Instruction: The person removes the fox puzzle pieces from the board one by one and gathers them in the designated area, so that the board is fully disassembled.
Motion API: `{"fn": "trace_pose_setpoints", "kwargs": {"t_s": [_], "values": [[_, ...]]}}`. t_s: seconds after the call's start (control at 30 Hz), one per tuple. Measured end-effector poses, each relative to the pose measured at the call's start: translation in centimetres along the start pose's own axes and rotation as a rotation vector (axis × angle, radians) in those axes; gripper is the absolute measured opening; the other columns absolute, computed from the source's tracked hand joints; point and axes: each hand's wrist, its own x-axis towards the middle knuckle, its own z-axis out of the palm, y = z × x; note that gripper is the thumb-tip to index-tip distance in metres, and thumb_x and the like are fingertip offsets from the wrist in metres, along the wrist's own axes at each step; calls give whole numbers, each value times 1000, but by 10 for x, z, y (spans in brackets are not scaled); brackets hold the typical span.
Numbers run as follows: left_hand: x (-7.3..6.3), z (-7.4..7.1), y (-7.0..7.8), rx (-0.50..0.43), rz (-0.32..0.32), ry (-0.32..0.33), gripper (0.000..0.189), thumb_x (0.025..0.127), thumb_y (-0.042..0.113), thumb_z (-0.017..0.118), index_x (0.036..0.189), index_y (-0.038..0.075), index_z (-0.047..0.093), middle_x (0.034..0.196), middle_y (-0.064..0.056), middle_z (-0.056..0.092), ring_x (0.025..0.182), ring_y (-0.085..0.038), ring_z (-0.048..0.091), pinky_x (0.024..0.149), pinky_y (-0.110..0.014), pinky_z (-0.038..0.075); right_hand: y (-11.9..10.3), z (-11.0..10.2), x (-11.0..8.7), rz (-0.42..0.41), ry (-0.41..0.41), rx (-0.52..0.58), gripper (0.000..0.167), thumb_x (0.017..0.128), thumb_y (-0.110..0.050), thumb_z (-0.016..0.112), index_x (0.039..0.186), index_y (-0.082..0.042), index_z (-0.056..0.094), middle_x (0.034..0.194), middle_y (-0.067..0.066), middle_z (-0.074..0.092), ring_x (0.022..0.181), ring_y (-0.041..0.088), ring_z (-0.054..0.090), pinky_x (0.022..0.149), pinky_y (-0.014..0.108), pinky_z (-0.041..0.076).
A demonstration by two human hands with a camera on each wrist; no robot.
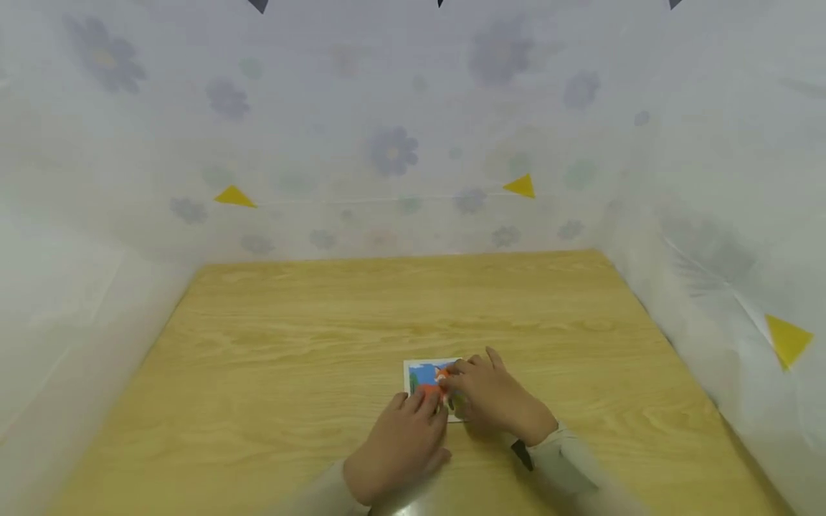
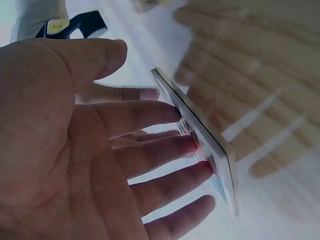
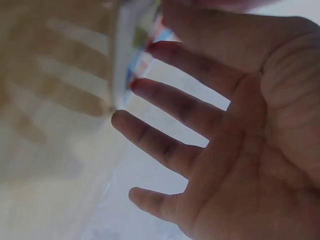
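Note:
A small flat picture board (image 1: 421, 373) lies on the table, with a white border and an orange fox on a blue background. It looks like a little jigsaw puzzle. My left hand (image 1: 403, 441) rests its fingertips on the lower left part of the picture. The fingers are nearly straight in the left wrist view, and the thin edge of the board (image 2: 222, 150) shows beyond them. From the right, my right hand (image 1: 500, 394) touches the picture's upper right part with thumb and fingertips. Its other fingers stretch out loosely in the right wrist view. Both hands cover much of the picture.
A wood-grain table (image 1: 271, 344) surrounds the board. White sheeting with pale flowers (image 1: 393, 150) encloses the back and both sides. Yellow triangles (image 1: 789, 340) are stuck to the sheeting. A dark band (image 2: 85, 25) crosses a pale sleeve.

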Motion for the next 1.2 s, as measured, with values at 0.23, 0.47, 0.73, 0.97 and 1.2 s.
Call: {"fn": "trace_pose_setpoints", "kwargs": {"t_s": [0.23, 0.47, 0.73, 0.97, 1.2], "values": [[2, -8, -4, 15, 13, 19, 64, 95, 68, 58, 133, 17, 69, 128, 0, 62, 109, -15, 60, 73, -27, 50, 0, -7, 27, -13, 22, 164, 34, 95, -10, 74, 129, -10, 69, 115, 4, 68, 97, 22, 63, 94, 49, 52], [4, -14, -3, -53, 28, 2, 62, 94, 64, 63, 138, 21, 67, 136, -1, 63, 112, -13, 64, 66, -27, 52, 3, 4, 40, 67, -71, 446, 36, 101, -4, 63, 137, -4, 62, 114, 5, 62, 90, 13, 58, 77, 32, 54], [9, -7, -1, 51, 4, 94, 29, 95, 26, 74, 124, 23, 74, 123, 1, 70, 85, -6, 64, 50, -19, 42, 3, 11, 49, 74, -92, 525, 24, 103, -7, 62, 125, 0, 63, 111, 7, 59, 88, 14, 57, 76, 32, 54], [15, 0, 0, 117, -35, 228, 21, 90, 21, 80, 72, 23, 68, 64, 12, 52, 50, -6, 20, 40, -17, 19, -1, 21, 59, 111, -80, 470, 15, 98, -3, 61, 113, -3, 59, 102, 3, 53, 81, 15, 54, 69, 29, 50], [18, 1, 3, 22, -59, 231, 13, 86, 17, 83, 77, 21, 74, 70, 11, 61, 64, -4, 45, 39, -15, 34, -2, 17, 61, 135, -78, 465, 14, 96, 0, 62, 110, -3, 57, 98, 4, 49, 79, 16, 52, 67, 30, 49]]}}
